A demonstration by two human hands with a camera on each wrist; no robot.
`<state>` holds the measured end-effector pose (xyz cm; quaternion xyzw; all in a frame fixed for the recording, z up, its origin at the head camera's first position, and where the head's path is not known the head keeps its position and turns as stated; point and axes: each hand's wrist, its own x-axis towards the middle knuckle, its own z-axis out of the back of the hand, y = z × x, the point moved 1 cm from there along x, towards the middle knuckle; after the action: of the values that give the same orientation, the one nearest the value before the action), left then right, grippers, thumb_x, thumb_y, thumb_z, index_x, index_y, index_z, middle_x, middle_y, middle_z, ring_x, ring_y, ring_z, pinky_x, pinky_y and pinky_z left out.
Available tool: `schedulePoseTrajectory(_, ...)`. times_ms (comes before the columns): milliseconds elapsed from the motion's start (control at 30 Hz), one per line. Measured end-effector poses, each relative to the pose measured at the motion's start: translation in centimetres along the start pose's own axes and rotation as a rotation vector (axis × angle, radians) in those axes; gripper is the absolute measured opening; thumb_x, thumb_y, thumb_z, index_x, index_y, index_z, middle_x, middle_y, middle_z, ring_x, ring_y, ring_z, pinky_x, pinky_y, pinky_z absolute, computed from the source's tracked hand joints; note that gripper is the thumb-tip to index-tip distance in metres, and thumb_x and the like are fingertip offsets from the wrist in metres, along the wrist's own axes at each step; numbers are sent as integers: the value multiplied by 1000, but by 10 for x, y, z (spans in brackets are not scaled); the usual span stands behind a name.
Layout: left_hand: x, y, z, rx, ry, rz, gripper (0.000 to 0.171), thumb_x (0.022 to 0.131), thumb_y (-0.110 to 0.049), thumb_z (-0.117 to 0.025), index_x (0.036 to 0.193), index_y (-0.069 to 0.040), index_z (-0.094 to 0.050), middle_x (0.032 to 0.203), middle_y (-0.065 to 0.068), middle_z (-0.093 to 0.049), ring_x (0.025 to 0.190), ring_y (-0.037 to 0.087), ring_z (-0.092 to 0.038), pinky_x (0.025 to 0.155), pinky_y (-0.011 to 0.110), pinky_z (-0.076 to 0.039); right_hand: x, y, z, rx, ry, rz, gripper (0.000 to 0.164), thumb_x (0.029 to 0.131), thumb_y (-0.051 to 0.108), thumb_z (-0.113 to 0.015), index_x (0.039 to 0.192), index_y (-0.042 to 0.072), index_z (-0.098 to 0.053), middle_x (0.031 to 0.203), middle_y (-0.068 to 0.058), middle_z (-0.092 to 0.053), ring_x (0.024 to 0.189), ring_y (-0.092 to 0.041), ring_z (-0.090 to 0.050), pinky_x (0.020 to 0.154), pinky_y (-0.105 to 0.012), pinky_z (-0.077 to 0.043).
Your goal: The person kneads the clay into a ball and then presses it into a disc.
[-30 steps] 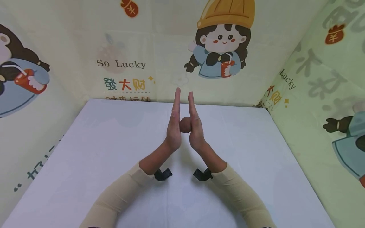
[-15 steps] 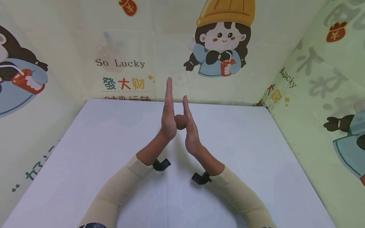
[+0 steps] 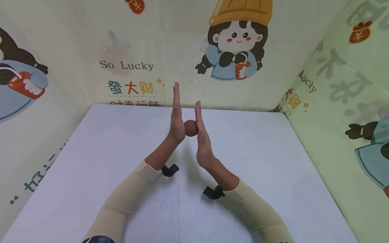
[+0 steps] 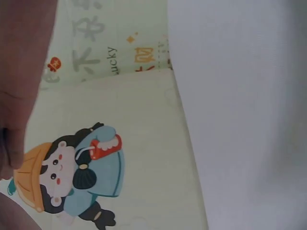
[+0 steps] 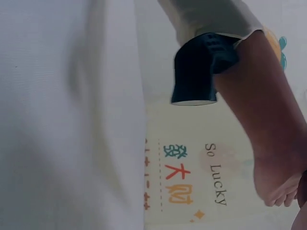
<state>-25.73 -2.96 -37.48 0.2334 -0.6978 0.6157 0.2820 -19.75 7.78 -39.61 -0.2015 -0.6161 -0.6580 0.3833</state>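
A smooth brown ball [image 3: 191,128], like a lump of modelling clay, sits between my two upright palms above the table. My left hand [image 3: 177,119] presses it from the left with straight fingers pointing up and away. From the other side my right hand [image 3: 203,141] presses with its fingers straight too, standing lower and nearer to me than the left. In the right wrist view, the left hand [image 5: 276,179] shows at the right edge with a dark sliver of the ball beside it. The left wrist view shows only parts of hands along its left edge.
A white table [image 3: 249,152] lies under both arms. Pale cloth walls [image 3: 176,44] with cartoon figures and lettering surround it at the back and sides. Dark curved wrist mounts [image 3: 213,192] stick out from beneath both beige sleeves [image 3: 133,189].
Both hands and the ball have shifted left. The left hand has slid forward and the right hand back toward me, so they are now offset, with the ball still between the palms.
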Motion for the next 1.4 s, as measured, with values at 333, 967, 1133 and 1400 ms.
schedulePoseTrajectory(333,-11,15,-6,-5,66,24,72,112,-49,-17,169,-8,-5,177,6,0,160,9,5,126,41,2,11,10,4,21,-40,34,76,113,51,-13,166,-2,-2,176,-10,2,161,-25,5,128,-47,1)
schedulePoseTrajectory(967,-42,25,-26,7,190,61,63,109,-23,-12,169,-5,-6,177,6,-4,160,13,5,127,47,2,25,15,24,38,-89,48,75,112,52,-14,168,3,-3,177,-2,1,161,-23,5,128,-45,1)
schedulePoseTrajectory(1133,-49,22,-32,-21,210,70,62,110,-25,-10,169,-7,-6,177,4,-3,161,13,4,127,48,2,29,18,29,16,-104,56,77,112,53,-13,167,1,-3,177,-2,0,161,-23,4,128,-44,2)
schedulePoseTrajectory(1400,-57,7,-40,-57,225,17,73,113,-50,-14,168,-3,-8,177,5,-3,161,18,0,127,46,-1,34,16,38,29,-139,30,81,111,57,-16,167,-1,-5,176,-7,-2,161,-19,1,128,-41,1)
